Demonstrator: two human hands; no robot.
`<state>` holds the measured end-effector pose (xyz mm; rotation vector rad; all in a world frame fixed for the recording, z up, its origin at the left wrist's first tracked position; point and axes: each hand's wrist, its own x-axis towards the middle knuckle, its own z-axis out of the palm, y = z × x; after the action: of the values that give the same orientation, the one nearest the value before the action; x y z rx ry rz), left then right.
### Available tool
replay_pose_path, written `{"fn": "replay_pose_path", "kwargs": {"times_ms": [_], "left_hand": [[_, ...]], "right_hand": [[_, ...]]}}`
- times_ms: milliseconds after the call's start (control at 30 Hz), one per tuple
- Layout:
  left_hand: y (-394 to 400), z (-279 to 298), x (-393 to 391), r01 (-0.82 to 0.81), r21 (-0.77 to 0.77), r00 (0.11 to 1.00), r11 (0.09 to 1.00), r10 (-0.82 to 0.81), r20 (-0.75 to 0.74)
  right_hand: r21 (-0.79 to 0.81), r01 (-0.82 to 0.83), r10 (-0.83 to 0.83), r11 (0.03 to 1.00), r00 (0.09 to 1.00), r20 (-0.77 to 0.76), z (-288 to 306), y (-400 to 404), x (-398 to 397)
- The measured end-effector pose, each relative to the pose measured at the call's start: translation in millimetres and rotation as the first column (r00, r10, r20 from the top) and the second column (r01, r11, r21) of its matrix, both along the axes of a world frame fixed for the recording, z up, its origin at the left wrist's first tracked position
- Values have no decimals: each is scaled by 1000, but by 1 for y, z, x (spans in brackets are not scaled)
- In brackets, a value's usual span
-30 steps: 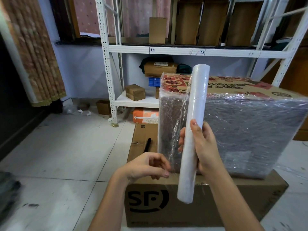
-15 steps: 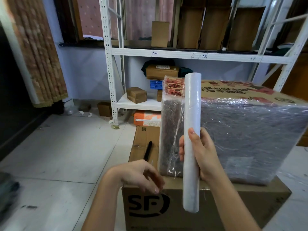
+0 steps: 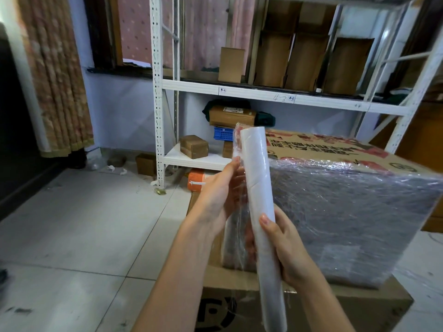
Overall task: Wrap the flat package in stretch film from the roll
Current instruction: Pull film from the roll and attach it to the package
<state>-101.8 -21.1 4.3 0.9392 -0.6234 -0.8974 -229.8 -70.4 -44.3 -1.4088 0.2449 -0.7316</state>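
Observation:
A flat package [image 3: 347,212] stands on edge on a brown cardboard box [image 3: 311,305], its dark face covered in shiny stretch film, its printed cardboard top edge bare. The white roll of stretch film [image 3: 261,212] stands nearly upright at the package's left corner. My right hand [image 3: 285,248] grips the roll low down, thumb across its front. My left hand [image 3: 220,195] is raised beside the roll's upper half with straight fingers against the film stretched at the corner.
A white metal shelf rack [image 3: 158,116] stands behind, holding cardboard boxes and a blue crate [image 3: 223,133]. An orange parcel [image 3: 196,182] lies on the floor under it. Tiled floor [image 3: 84,224] stretches left; a curtain [image 3: 55,80] hangs at far left.
My left hand has risen from low near the box front up to the film beside the roll. The roll has tipped slightly and come closer to the package's corner.

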Motion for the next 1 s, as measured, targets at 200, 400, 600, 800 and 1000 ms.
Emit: {"fn": "replay_pose_path", "kwargs": {"times_ms": [200, 400, 600, 800, 1000], "left_hand": [[-3, -4, 1, 35, -34, 998, 999, -36, -46], [-9, -5, 0, 71, -74, 992, 995, -78, -103], [-8, -4, 6, -21, -106, 995, 994, 10, -102], [-5, -2, 14, -107, -83, 994, 991, 103, -47], [-5, 0, 16, -241, -88, 970, 967, 242, 9]], "right_hand": [[22, 10, -11, 1000, 1000, 20, -4, -4, 0], [13, -33, 32, 999, 999, 30, -8, -8, 3], [39, -21, 20, 999, 999, 33, -9, -12, 3], [17, -2, 2, 1000, 1000, 23, -13, -16, 4], [-2, 108, -108, 994, 994, 14, -12, -15, 4]]}}
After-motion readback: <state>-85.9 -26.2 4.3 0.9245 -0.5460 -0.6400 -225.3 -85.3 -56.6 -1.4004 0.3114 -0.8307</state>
